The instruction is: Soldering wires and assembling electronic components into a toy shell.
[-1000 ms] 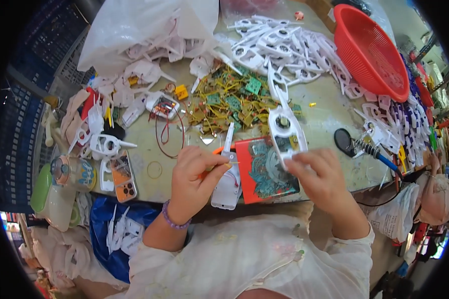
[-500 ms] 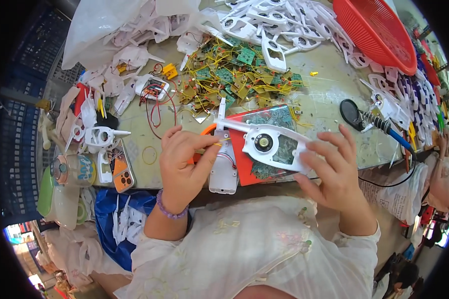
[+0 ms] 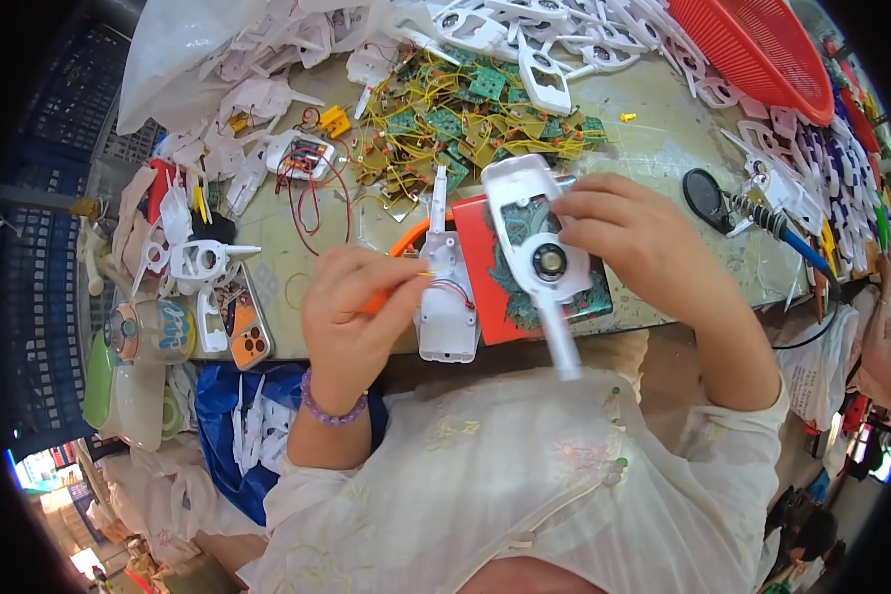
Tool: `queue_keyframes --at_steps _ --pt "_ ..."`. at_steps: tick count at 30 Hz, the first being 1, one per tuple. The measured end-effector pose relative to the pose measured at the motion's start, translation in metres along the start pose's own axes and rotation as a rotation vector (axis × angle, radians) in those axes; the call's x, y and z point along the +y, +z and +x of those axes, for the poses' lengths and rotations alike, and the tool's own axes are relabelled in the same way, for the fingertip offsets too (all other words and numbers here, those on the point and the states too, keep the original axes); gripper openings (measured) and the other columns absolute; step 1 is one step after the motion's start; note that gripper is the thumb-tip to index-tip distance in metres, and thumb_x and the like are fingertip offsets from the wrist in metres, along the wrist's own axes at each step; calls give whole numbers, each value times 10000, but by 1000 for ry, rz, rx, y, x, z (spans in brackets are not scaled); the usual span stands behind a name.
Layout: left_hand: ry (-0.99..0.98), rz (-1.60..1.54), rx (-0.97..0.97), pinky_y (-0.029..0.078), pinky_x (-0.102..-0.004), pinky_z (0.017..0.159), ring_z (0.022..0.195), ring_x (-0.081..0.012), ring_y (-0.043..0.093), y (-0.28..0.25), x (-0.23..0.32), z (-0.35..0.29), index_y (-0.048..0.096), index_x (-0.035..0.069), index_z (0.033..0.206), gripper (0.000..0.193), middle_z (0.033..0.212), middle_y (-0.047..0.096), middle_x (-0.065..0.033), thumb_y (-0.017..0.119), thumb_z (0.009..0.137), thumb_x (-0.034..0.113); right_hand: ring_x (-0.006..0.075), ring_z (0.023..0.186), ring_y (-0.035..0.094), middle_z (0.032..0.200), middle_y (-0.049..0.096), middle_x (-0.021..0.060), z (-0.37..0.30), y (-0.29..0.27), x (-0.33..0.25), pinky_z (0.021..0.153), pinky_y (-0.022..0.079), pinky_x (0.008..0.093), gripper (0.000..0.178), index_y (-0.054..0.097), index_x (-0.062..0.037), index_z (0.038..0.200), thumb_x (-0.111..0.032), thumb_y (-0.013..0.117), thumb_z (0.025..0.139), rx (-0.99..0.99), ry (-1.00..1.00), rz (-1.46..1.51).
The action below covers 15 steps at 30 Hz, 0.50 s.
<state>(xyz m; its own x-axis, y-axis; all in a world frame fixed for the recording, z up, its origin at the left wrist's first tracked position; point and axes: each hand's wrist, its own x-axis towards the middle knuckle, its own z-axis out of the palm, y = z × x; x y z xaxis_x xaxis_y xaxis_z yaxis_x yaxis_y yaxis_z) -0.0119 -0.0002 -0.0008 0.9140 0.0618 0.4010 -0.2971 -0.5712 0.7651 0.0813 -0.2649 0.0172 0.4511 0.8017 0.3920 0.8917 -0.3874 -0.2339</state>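
My left hand (image 3: 351, 312) is closed in a pinch, with a thin yellow wire at its fingertips. Just beside these fingers lies a white plastic shell (image 3: 448, 322) with a narrow upright handle and thin coloured wires inside. With my right hand (image 3: 629, 238) I grip the edge of a white frame-shaped housing (image 3: 513, 188) that carries a round black-rimmed part (image 3: 548, 261). Its handle points down toward me and is blurred. Under this housing are a red sheet (image 3: 473, 267) and a clear bag of small greenish pieces (image 3: 596, 302).
A heap of green circuit boards (image 3: 465, 109) with yellow wires lies beyond my hands. A soldering iron (image 3: 797, 243) rests at right, near a red basket (image 3: 762, 49). White shells surround the heap. A phone (image 3: 249, 332) and a jar (image 3: 158, 332) stand at left.
My right hand has moved farther away and turned the white housing, so its handle swings from pointing left to pointing toward me. The left hand stays pinched by the shell.
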Motion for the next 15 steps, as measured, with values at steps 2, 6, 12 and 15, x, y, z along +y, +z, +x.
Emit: queue_keyframes --at_steps 2,6,12,15 --pt "150 90 -112 405 -326 729 745 -198 557 6 10 8 687 105 806 161 765 604 -11 731 661 51 281 1037 566 1044 630 84 9 2 6 827 500 358 175 617 -32 850 -40 584 678 -70 -7 31" --pt "449 237 -126 417 -362 767 797 -198 589 25 30 21 643 114 788 159 800 618 -4 737 663 85 265 1080 556 1077 629 60 19 4 6 855 498 349 200 618 -29 857 -16 599 659 -112 -111 4" --pt "406 291 -228 398 -388 865 861 -196 623 40 36 22 657 101 808 119 890 672 -16 714 706 81 261 1095 552 1086 628 53 17 12 5 862 496 344 239 628 -39 877 -9 614 641 -54 -109 8" --pt "382 344 -248 368 -410 902 872 -181 627 43 36 22 655 100 805 89 883 675 -16 704 732 110 244 1081 553 1049 633 60 15 16 8 853 496 325 179 633 -27 835 -39 606 658 -4 -108 12"
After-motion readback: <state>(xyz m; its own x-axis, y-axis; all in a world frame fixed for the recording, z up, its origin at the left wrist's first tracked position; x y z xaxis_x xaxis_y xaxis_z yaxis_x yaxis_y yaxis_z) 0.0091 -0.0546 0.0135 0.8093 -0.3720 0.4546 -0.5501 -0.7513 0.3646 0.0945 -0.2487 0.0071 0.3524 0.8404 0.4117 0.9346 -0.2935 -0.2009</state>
